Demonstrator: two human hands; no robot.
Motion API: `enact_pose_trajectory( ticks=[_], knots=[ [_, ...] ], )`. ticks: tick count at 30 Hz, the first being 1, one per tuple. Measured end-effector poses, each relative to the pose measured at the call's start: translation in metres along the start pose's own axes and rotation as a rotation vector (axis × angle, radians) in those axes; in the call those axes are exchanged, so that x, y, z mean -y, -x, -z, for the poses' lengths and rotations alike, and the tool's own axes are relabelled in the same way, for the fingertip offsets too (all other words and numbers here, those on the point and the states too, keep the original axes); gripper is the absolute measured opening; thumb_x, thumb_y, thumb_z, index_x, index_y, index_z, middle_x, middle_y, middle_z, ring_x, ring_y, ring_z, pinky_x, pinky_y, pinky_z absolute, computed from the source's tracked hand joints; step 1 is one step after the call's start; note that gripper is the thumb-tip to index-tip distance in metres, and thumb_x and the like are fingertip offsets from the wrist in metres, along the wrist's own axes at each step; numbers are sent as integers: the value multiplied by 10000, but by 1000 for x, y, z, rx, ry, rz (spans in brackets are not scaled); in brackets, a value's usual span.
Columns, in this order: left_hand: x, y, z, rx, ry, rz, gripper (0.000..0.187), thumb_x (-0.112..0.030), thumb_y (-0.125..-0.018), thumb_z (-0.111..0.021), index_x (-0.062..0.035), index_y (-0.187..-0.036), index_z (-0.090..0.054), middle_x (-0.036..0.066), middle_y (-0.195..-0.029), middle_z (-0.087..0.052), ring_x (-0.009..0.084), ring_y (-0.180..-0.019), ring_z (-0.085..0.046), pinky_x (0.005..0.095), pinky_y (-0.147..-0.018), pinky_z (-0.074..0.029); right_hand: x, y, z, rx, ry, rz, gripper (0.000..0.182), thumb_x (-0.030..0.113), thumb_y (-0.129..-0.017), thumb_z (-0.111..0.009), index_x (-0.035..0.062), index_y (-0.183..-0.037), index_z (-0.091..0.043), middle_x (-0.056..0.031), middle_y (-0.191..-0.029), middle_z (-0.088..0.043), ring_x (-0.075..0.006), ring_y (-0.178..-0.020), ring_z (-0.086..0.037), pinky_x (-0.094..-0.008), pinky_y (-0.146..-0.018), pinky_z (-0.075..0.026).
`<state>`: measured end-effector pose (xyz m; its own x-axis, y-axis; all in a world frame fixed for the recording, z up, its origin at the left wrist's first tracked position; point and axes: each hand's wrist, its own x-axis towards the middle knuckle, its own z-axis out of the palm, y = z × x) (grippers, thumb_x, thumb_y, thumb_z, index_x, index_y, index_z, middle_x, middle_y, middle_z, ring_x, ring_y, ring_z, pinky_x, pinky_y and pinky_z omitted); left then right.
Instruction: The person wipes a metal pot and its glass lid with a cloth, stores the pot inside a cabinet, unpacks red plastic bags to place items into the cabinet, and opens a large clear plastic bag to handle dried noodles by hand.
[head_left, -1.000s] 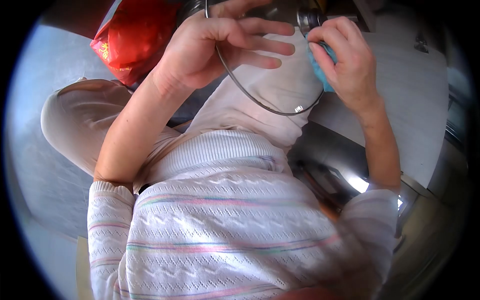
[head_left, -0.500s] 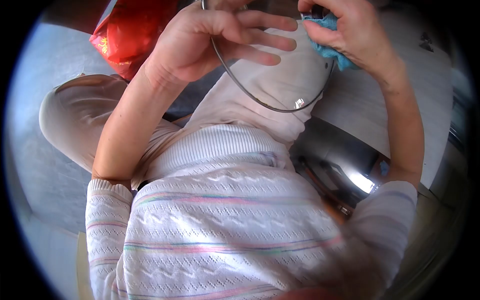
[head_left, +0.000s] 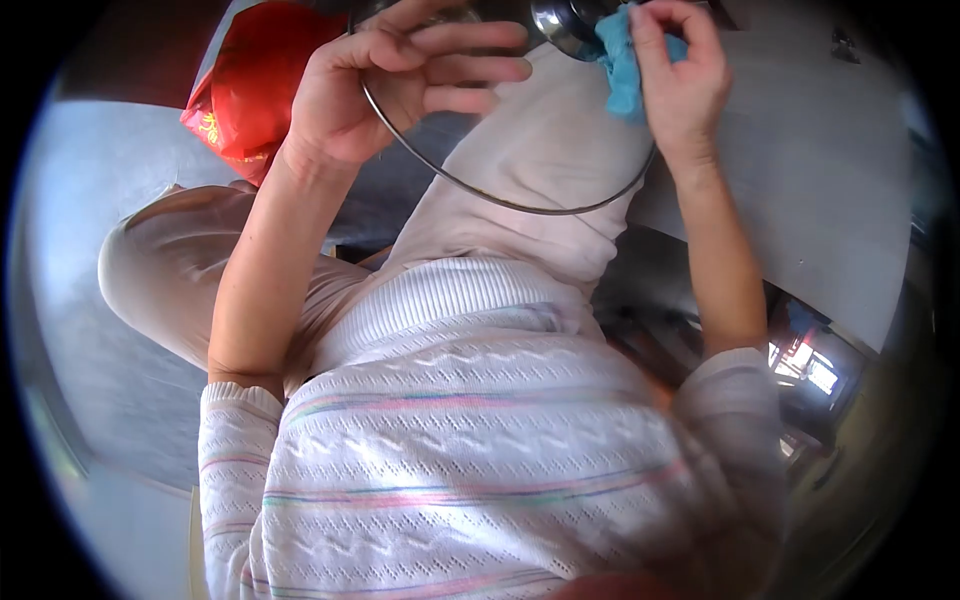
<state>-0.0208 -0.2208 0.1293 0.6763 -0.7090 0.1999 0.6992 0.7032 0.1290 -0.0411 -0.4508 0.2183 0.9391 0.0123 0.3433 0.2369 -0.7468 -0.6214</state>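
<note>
A clear glass lid with a thin metal rim is tilted over my lap. My left hand supports it at the left edge, its fingers stretched across the glass and the rim crossing the palm. Near the top of the view is the lid's dark, shiny knob. In my right hand a crumpled blue cloth is pinched between thumb and fingers, close beside the knob. The far side of the lid is cut off by the top of the view.
A red plastic bag stands at the upper left. To the right lies a pale grey surface, with a shiny dark object below its edge. My bent legs in beige trousers lie under the lid.
My right hand has drawn in to the left and turned more upright with the cloth, baring more of the knob. The lid and my left hand have shifted slightly left and up.
</note>
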Motion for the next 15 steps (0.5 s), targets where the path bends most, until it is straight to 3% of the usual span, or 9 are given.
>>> enact_pose_trajectory(
  ticks=[1, 7, 10, 12, 15],
  knots=[
    [1, 0, 5, 29, 32, 1, 646, 0, -711, -429, -15, -1349, -329, 363, -1289, -363, 557, -1159, -374, 576, -878, -443, -19, 8, -2, -106, 210, 182, 116, 87, -766, -675, 50, -847, -601, -53, -808, -585, -210, -749, -587, -281, -677, -463],
    [4, 2, 1, -96, -20, 37, 590, -63, -748, -446, -36, -1332, -361, 348, -1280, -388, 538, -1130, -423, 558, -867, -457, -25, 25, 0, -75, 298, 269, 72, 68, -769, -663, 46, -805, -605, -73, -770, -583, -235, -716, -560, -312, -647, -455],
    [8, 4, -18, -293, -71, 7, 562, -91, -767, -449, -44, -1322, -375, 329, -1277, -408, 499, -1093, -482, 532, -864, -465, 13, 50, -32, 0, 196, 550, 104, 101, -692, -673, 114, -724, -575, -25, -719, -523, -235, -692, -508, -343, -622, -419],
    [15, 4, -21, -303, -64, 18, 543, -126, -786, -455, -56, -1320, -382, 300, -1282, -424, 463, -1064, -522, 512, -872, -464, 45, 71, -54, 111, 209, 645, 38, 160, -697, -587, 131, -710, -567, 4, -742, -515, -179, -736, -499, -292, -619, -363],
    [16, 7, -15, -296, -18, 39, 505, -146, -811, -448, -55, -1305, -406, 276, -1284, -439, 458, -1071, -519, 513, -891, -452, 50, 78, -58, 253, 263, 638, 47, 164, -720, -552, 126, -699, -570, 15, -750, -512, -167, -746, -491, -287, -623, -352]
  ],
)
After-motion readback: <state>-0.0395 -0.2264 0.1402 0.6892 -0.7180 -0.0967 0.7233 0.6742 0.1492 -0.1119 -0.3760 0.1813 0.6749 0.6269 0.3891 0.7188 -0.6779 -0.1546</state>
